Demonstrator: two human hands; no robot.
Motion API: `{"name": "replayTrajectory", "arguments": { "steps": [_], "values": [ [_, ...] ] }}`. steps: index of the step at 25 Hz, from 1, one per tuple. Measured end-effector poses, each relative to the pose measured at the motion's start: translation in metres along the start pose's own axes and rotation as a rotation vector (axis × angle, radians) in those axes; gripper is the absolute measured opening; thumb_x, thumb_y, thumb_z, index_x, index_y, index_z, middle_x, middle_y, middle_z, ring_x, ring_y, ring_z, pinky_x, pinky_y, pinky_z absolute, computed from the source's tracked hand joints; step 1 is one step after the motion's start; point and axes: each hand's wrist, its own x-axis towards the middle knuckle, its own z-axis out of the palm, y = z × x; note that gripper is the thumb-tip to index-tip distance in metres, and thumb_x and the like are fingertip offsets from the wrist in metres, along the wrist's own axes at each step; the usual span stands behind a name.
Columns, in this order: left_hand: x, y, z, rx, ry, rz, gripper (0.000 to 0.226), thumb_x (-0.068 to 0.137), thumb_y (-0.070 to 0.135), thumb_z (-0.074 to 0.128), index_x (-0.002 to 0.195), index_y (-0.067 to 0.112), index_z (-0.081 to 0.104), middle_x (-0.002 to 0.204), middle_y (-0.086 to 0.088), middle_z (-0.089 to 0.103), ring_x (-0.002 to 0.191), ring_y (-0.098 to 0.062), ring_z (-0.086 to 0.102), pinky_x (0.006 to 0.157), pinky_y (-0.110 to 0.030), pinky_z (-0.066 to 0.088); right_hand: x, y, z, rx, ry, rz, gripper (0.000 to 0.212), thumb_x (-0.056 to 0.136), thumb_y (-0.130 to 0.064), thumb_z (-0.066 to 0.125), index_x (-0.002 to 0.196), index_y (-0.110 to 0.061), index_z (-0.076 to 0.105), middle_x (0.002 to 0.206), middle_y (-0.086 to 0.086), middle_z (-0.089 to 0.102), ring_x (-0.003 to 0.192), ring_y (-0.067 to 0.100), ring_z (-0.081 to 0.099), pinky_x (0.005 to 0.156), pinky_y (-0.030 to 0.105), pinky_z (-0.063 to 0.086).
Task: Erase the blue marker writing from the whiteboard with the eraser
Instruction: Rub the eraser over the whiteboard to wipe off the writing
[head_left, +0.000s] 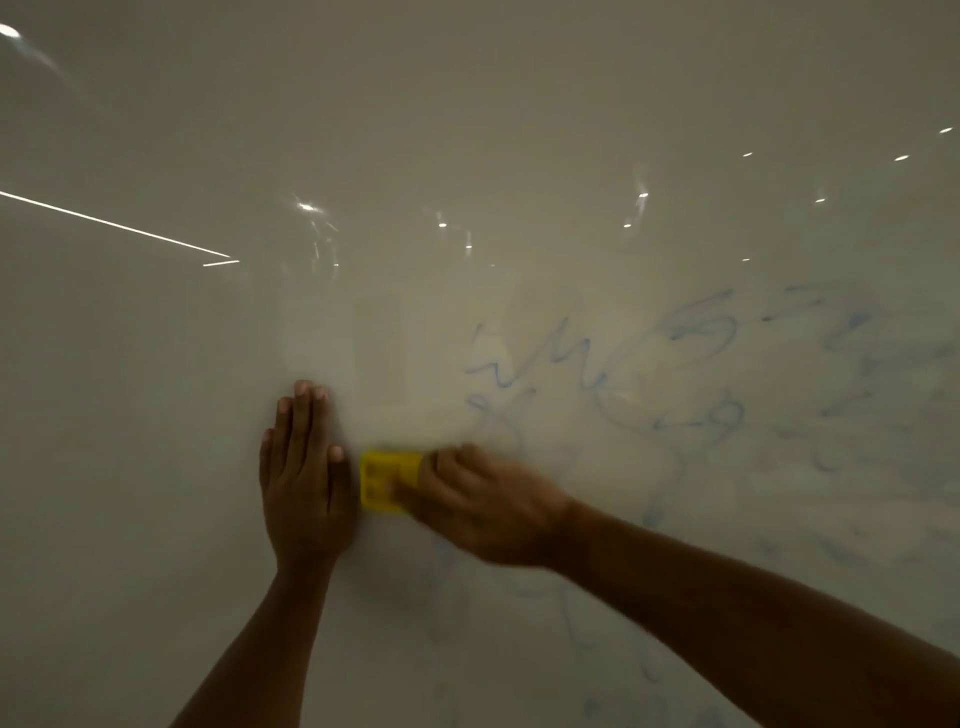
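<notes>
Fingers (415, 486) of the right hand (478, 506) curl closed around a small yellow plastic block eraser (387, 480), pressing it against the glossy white whiteboard (156, 415); the hand is blurred, so the exact grip is hard to make out. Just left of the eraser, the left hand (304, 478) lies flat on the board, fingers straight and together, holding nothing. Smeared blue marker writing (675, 374) spreads above and to the right of the eraser.

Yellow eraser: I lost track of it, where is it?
Head view, lower centre: the yellow eraser is gripped by the right hand, beside the left hand.
</notes>
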Motion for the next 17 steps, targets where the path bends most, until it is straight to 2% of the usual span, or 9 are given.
{"name": "replayTrajectory", "arguments": {
  "steps": [2,4,6,8,9,11,13,15,17],
  "values": [
    [0.0,0.0,0.0,0.009,-0.01,-0.011,0.06,0.108,0.022,0.033,0.165,0.002,0.039,0.174,-0.013,0.033,0.162,-0.033,0.032,0.13,-0.053,0.026,-0.019,-0.013,-0.007,0.037,-0.061,-0.125,0.04,0.113,-0.014,0.038,0.132,-0.013,0.073,0.111,0.005,0.073,0.096,0.025,0.069,0.085,0.036,0.053],
    [0.0,0.001,-0.002,0.014,-0.012,0.002,0.061,0.109,0.024,0.032,0.165,0.002,0.039,0.174,-0.014,0.034,0.161,-0.034,0.032,0.129,-0.053,0.026,-0.017,0.007,-0.007,0.013,-0.041,-0.132,0.043,0.114,-0.013,0.035,0.132,-0.014,0.073,0.112,0.008,0.074,0.097,0.027,0.069,0.088,0.038,0.052],
    [0.001,0.003,-0.003,0.017,-0.013,0.011,0.06,0.11,0.024,0.03,0.164,0.001,0.04,0.173,-0.016,0.035,0.161,-0.035,0.033,0.128,-0.054,0.028,-0.002,0.034,-0.006,-0.076,-0.002,0.07,0.048,0.112,-0.011,0.03,0.137,-0.014,0.07,0.114,0.014,0.073,0.098,0.033,0.068,0.089,0.044,0.048],
    [0.001,0.003,-0.004,0.013,-0.013,0.013,0.059,0.11,0.023,0.03,0.164,0.0,0.04,0.172,-0.018,0.036,0.16,-0.035,0.034,0.127,-0.056,0.029,0.008,0.033,-0.006,-0.111,0.0,0.255,0.047,0.11,-0.01,0.031,0.142,-0.011,0.066,0.115,0.019,0.071,0.097,0.036,0.067,0.087,0.045,0.046],
    [0.0,0.004,-0.004,0.01,-0.012,0.015,0.059,0.11,0.023,0.031,0.164,0.0,0.04,0.172,-0.018,0.036,0.16,-0.036,0.034,0.127,-0.056,0.029,0.006,0.019,-0.004,-0.1,-0.004,0.25,0.046,0.111,-0.011,0.032,0.14,-0.01,0.066,0.114,0.018,0.07,0.096,0.036,0.066,0.086,0.045,0.046],
    [0.0,0.005,-0.004,0.005,-0.017,0.009,0.06,0.109,0.023,0.031,0.164,-0.001,0.041,0.173,-0.018,0.035,0.161,-0.036,0.033,0.128,-0.055,0.028,-0.012,-0.01,-0.006,-0.039,-0.047,0.073,0.042,0.113,-0.014,0.035,0.137,-0.011,0.069,0.114,0.013,0.072,0.098,0.032,0.067,0.086,0.041,0.048],
    [-0.001,0.004,-0.005,0.009,-0.024,-0.002,0.061,0.108,0.023,0.031,0.164,0.0,0.04,0.173,-0.018,0.034,0.162,-0.036,0.031,0.129,-0.056,0.027,-0.027,0.002,-0.014,-0.026,-0.038,-0.035,0.038,0.111,-0.014,0.042,0.136,-0.015,0.071,0.116,0.01,0.074,0.103,0.029,0.069,0.09,0.039,0.05],
    [-0.001,0.004,-0.004,0.023,-0.03,0.002,0.061,0.109,0.023,0.032,0.165,0.0,0.039,0.174,-0.019,0.034,0.162,-0.037,0.031,0.128,-0.057,0.028,-0.028,0.045,-0.019,-0.14,-0.01,0.103,0.039,0.103,-0.013,0.055,0.139,-0.017,0.07,0.121,0.015,0.074,0.105,0.032,0.07,0.088,0.042,0.049],
    [-0.001,0.005,-0.004,0.027,-0.033,-0.002,0.061,0.109,0.024,0.033,0.166,0.001,0.037,0.174,-0.019,0.033,0.162,-0.038,0.031,0.128,-0.057,0.027,-0.021,0.087,-0.024,-0.28,0.026,0.418,0.051,0.095,-0.014,0.068,0.145,-0.019,0.064,0.123,0.017,0.071,0.098,0.036,0.066,0.081,0.043,0.043]
  ]
}}
